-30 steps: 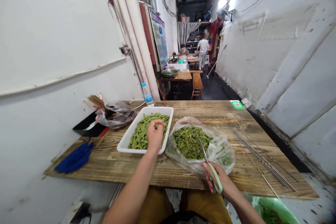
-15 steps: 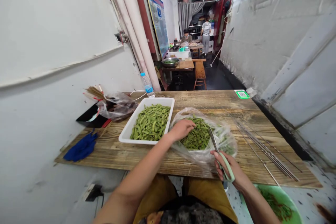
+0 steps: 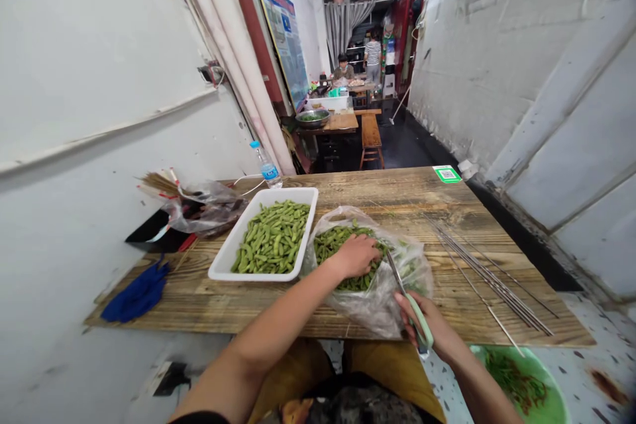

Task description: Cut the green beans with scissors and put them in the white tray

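My left hand [image 3: 356,256] is down in the edamame pods [image 3: 340,240] of an open clear plastic bag [image 3: 342,213]. Its fingers curl closed over some pods, with the fingertips partly hidden. In my right hand [image 3: 422,321] is a pair of scissors [image 3: 415,311] with pale green handles, the blades pointing forward and left over the bag's right side. To the left of the bag stands a white plastic tray [image 3: 314,202], holding a heap of green edamame pods [image 3: 273,238].
Thin metal skewers [image 3: 489,275] lie on the wooden table's right side. Left are a blue cloth [image 3: 136,291], a black dustpan-like container [image 3: 158,228] and a water bottle [image 3: 269,171]. A green basin [image 3: 546,391] sits below the right edge. Two people are in the background.
My left hand has lowered into the pods in the bag, its fingers curling further. My right hand still holds the scissors by the bag. The view has shifted slightly to the right.
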Demonstrator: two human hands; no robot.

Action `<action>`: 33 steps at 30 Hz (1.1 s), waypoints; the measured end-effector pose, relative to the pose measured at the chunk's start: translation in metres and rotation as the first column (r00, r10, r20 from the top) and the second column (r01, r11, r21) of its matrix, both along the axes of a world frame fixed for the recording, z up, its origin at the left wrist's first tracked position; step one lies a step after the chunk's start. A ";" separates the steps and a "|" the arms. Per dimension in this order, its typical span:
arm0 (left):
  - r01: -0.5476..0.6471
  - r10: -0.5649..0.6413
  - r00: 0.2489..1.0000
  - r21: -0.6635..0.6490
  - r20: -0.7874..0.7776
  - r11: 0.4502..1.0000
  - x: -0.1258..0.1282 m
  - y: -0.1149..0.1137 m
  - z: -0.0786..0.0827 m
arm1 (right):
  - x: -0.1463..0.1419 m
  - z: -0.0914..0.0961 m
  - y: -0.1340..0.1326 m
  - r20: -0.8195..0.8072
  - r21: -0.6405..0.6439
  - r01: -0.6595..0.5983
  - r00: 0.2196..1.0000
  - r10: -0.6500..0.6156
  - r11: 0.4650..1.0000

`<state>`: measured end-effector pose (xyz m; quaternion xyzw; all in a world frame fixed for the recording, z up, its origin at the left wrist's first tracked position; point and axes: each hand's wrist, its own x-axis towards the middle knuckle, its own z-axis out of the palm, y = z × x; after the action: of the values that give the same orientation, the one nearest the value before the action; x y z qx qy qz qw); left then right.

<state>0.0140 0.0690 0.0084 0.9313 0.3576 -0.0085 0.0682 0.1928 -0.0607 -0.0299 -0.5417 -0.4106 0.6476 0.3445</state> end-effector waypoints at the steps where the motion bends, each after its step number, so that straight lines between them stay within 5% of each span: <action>1: -0.026 0.025 0.999 0.011 0.032 1.000 -0.008 -0.002 0.005 | -0.001 -0.003 0.001 0.018 -0.002 -0.024 1.000 0.024 1.000; 6: -0.098 0.100 0.988 -0.024 0.119 0.995 -0.051 -0.004 0.018 | -0.004 -0.013 0.005 0.036 -0.044 -0.046 0.998 0.047 0.998; 10: -0.064 0.065 0.996 -0.016 0.052 0.998 -0.079 -0.016 0.005 | -0.001 -0.007 0.004 0.022 -0.047 -0.046 0.999 0.048 0.998; 15: -0.097 0.104 0.979 -0.048 0.178 0.994 -0.097 -0.037 -0.001 | 0.003 0.010 -0.002 0.063 -0.009 -0.012 0.998 0.012 1.000; 20: -0.165 0.160 0.921 -0.015 0.355 0.986 -0.074 -0.043 0.010 | -0.009 0.040 -0.009 -0.085 0.052 0.085 0.993 -0.080 0.995; 24: -0.232 0.218 0.948 0.036 0.231 0.972 -0.033 -0.040 0.000 | -0.038 0.061 0.004 -0.320 0.086 0.121 0.943 -0.087 0.989; 28: -0.386 0.371 0.918 0.102 0.139 0.917 -0.014 -0.036 -0.011 | -0.057 0.043 0.034 -0.451 0.034 0.197 0.878 -0.161 0.980; 33: -0.479 0.481 0.819 -0.090 0.312 0.873 -0.026 -0.034 -0.008 | -0.042 0.000 0.038 -0.365 -0.100 0.297 0.877 -0.313 0.950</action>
<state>-0.0124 0.0347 0.0002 0.7993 0.5643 0.1612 0.1293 0.1506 -0.0223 -0.0299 -0.4721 -0.2329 0.6853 0.5032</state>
